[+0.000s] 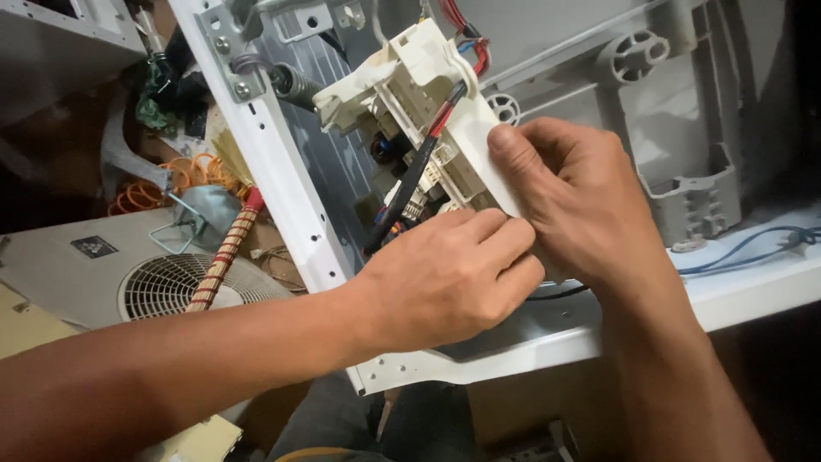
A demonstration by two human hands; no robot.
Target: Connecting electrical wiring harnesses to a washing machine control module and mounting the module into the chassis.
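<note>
Cream plastic control module [410,94] with its exposed circuit board sits up over the open white appliance frame [282,188], held between both hands, just left of centre and a little beyond them.

Nearest me, the left hand [445,274] is curled, its fingers folded against the module's lower end; it is clenched there, though I cannot tell whether it pinches a wire, a tab or only the casing. Touching it on the right, the right hand [581,197] wraps the module's flat white side panel, thumb laid along the edge, grasping it firmly.

The module's long axis runs diagonally, from the near right at the hands up to the far left, where its stepped end points toward the coiled grey spring [295,85] on the frame rail. A black and red wire bundle [428,150] lies along that same line.

To my eye the risks sit at the wires: twisting or pulling the housing could strain the bundle or the red and blue leads [470,43] at the far end and tear a connector. Pressing hard on thin plastic could snap a clip, and fingers near the bare board could bend parts.

Beyond, grey moulded plastic [684,188] fills the cabinet.
</note>
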